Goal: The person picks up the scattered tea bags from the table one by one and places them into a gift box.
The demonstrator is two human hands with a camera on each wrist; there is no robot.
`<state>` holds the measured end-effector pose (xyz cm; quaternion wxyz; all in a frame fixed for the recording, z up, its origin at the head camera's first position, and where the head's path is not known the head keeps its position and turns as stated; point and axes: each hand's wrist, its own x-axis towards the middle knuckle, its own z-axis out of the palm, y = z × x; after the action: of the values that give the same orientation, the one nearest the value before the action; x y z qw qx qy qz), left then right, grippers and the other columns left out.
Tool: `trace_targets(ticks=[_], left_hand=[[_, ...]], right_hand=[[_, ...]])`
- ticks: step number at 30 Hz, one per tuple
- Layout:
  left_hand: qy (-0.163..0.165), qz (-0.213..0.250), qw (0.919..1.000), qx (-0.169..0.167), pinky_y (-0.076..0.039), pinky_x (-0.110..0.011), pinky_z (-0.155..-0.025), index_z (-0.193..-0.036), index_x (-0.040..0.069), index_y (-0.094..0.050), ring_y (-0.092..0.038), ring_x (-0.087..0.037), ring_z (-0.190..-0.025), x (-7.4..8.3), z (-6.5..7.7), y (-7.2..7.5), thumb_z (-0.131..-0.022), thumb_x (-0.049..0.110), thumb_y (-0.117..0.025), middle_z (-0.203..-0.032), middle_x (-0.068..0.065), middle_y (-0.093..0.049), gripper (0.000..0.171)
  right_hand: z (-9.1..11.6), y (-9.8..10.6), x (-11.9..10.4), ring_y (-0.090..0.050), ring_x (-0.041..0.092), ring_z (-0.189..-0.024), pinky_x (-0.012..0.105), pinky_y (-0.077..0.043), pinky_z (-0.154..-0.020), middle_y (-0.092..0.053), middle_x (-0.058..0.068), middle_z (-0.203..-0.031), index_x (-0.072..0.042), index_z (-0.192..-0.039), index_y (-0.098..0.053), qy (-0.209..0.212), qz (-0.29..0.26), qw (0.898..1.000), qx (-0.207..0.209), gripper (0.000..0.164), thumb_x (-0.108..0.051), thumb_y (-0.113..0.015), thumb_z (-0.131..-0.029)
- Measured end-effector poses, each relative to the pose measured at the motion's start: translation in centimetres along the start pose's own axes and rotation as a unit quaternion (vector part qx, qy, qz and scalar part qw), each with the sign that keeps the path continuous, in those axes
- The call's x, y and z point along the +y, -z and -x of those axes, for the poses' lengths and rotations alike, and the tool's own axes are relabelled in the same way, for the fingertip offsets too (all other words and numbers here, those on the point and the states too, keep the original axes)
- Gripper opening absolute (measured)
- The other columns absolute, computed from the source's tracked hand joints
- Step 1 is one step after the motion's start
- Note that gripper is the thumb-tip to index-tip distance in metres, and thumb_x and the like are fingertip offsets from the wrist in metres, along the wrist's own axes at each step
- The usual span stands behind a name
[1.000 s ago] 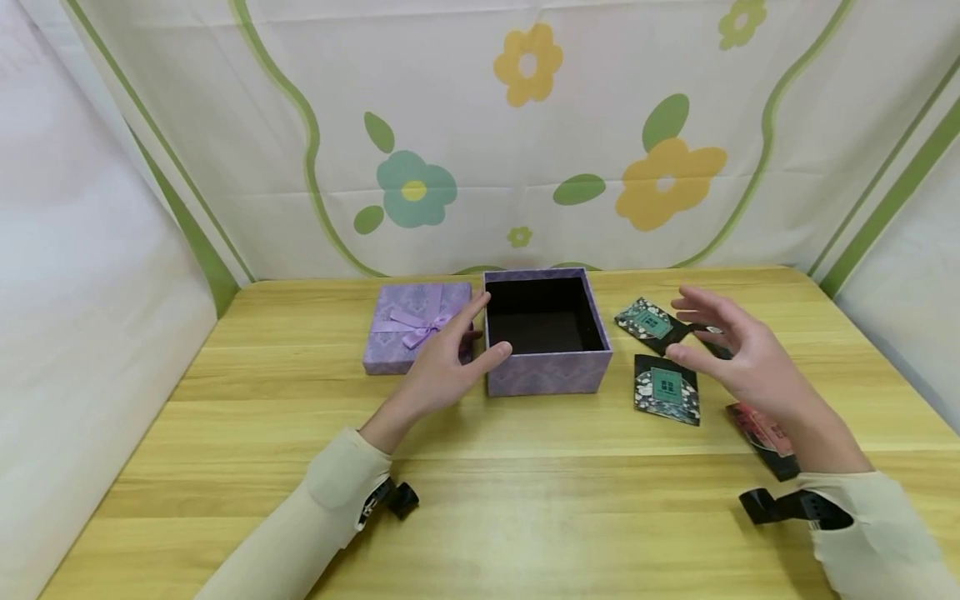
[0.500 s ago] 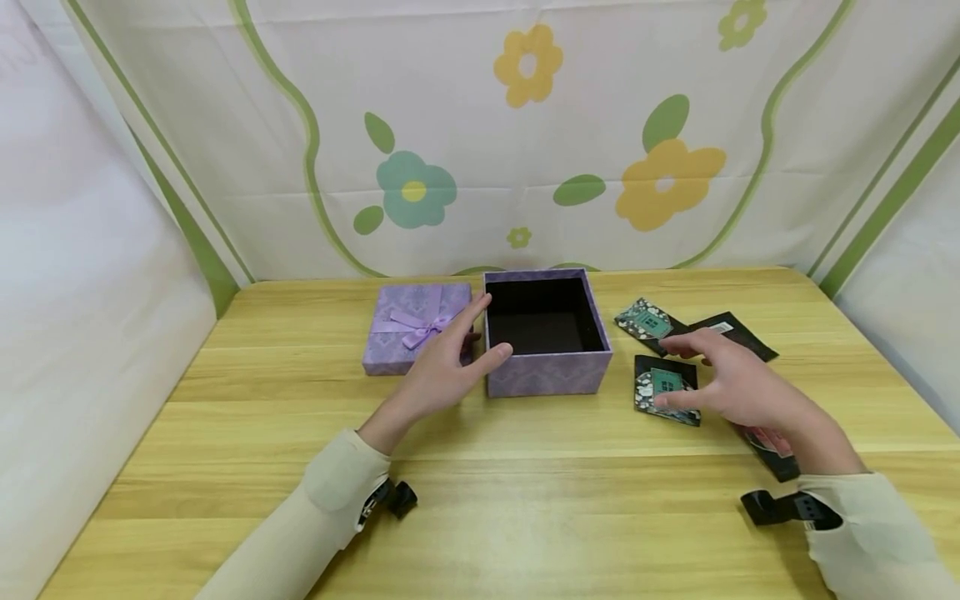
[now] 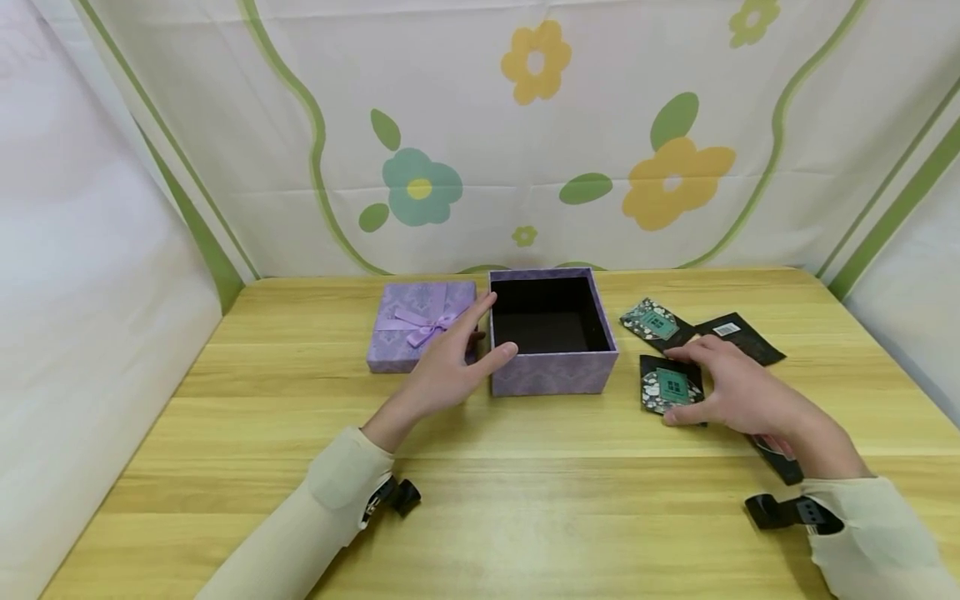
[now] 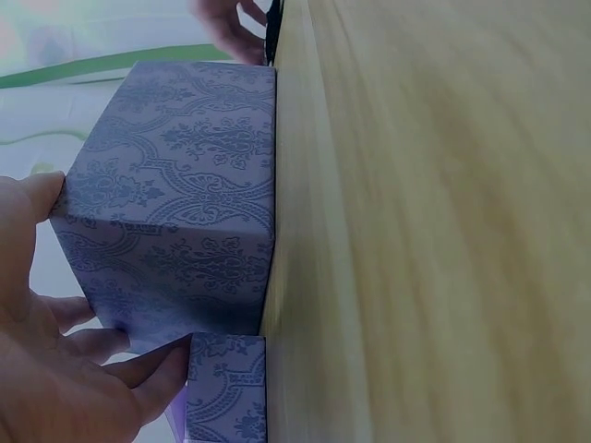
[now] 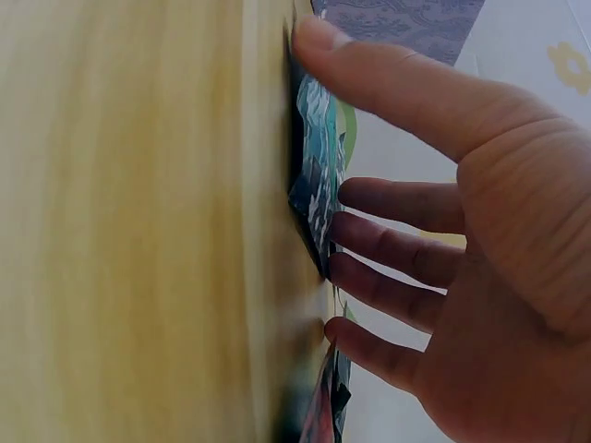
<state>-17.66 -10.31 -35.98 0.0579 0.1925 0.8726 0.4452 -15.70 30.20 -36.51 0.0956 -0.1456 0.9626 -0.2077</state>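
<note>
One green packet (image 3: 667,386) lies flat on the table (image 3: 487,525) between the thumb and fingertips of the right hand (image 3: 746,396). From the head that hand covers part of the red packet (image 3: 778,450), and most of its fingers are out of sight; the right wrist view shows them spread with gaps between, the thumb well apart over the packet's edge. Whether they touch it I cannot tell. Just beyond lie a second green packet (image 3: 651,322) and a black packet (image 3: 741,337), whose barcode shows only from the head.

The left hand (image 3: 442,375) touches the box (image 3: 555,375), thumb apart from the fingers. Only the head view shows the box's black inside; the left wrist view shows its patterned outer walls, with some fingers in the gap beside the lid (image 3: 401,317).
</note>
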Motion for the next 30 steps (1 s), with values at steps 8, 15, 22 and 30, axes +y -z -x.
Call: trace_targets(ticks=[8,15,22,30], left_hand=[[-0.003,0.001,1.0,-0.004,-0.028,-0.06,-0.13,-0.17,0.041,-0.019,-0.025,-0.021,-0.164,0.17,-0.06,-0.04,-0.102,0.063,-0.059,-0.179,0.016,-0.012,0.082],[-0.005,0.001,1.0,-0.005,-0.027,-0.059,-0.131,-0.17,0.04,-0.019,-0.022,-0.02,-0.165,0.33,-0.11,-0.14,-0.102,0.061,-0.059,-0.178,0.018,-0.011,0.082],[-0.004,0.0,1.0,-0.007,-0.026,-0.061,-0.13,-0.171,0.04,-0.018,-0.021,-0.021,-0.165,0.26,-0.05,-0.13,-0.103,0.061,-0.058,-0.18,0.015,-0.01,0.081],[0.002,0.001,1.0,-0.004,-0.026,-0.06,-0.131,-0.17,0.041,-0.018,-0.022,-0.02,-0.165,0.15,0.06,-0.03,-0.103,0.063,-0.058,-0.18,0.014,-0.011,0.081]], right_hand=[[0.11,-0.24,-0.21,-0.043,0.043,-0.132,0.067,-0.043,-0.103,-0.051,0.018,-0.139,-0.007,-0.15,-0.058,0.001,0.016,1.0,-0.002,0.102,-0.064,-0.091,-0.073],[0.28,-0.29,-0.37,-0.04,0.044,-0.134,0.066,-0.041,-0.103,-0.05,0.017,-0.139,-0.004,-0.15,-0.057,-0.007,0.004,1.0,-0.006,0.103,-0.062,-0.092,-0.073],[0.32,-0.42,-0.6,-0.04,0.044,-0.133,0.067,-0.041,-0.102,-0.051,0.017,-0.137,-0.006,-0.148,-0.059,-0.01,0.01,1.0,0.0,0.1,-0.064,-0.092,-0.072],[-0.15,-0.92,-0.88,-0.043,0.043,-0.13,0.065,-0.044,-0.102,-0.053,0.017,-0.137,-0.004,-0.145,-0.06,0.011,0.046,0.999,0.019,0.095,-0.062,-0.091,-0.075]])
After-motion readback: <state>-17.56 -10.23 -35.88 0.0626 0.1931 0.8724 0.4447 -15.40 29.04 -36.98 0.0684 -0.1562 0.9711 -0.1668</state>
